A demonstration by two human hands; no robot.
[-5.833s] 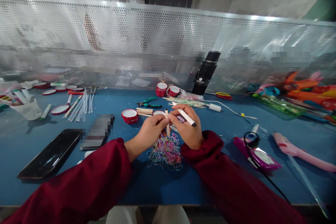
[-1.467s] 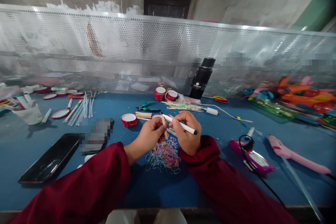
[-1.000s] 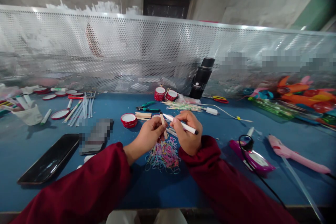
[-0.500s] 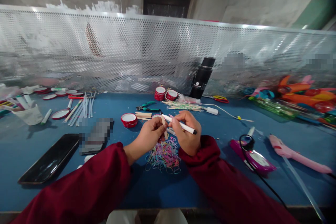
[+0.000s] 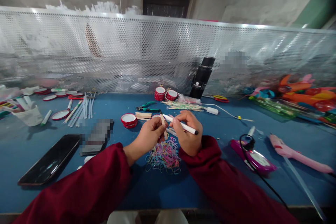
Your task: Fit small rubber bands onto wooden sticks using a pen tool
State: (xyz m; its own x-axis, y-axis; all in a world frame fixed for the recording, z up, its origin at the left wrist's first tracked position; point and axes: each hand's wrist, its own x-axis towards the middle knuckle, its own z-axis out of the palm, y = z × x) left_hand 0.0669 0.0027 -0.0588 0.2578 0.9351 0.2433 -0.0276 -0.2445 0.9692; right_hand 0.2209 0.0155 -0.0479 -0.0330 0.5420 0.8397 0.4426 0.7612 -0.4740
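Note:
My left hand [image 5: 151, 131] pinches a flat wooden craft stick [image 5: 163, 126], held nearly upright. In my right hand [image 5: 188, 133] is a white marker [image 5: 185, 126] with a dark end toward me; its other end points at the stick, and whether it touches I cannot tell. Below both hands lies a heap of coloured rubber bands [image 5: 165, 155]. Just beyond my left hand are more wooden sticks [image 5: 143, 115] and a stack of red-rimmed white discs [image 5: 128, 120].
Green-handled pliers [image 5: 146, 106] and a black bottle [image 5: 202, 78] stand farther back. Two dark phones, one a black phone [image 5: 49, 159], lie left, near a cup of markers [image 5: 28, 114]. On the right are a purple device [image 5: 253, 157] with a black cable and a pink glue gun [image 5: 296, 154].
My right hand and the marker have shifted very slightly to the right. The left hand and the stick look almost the same.

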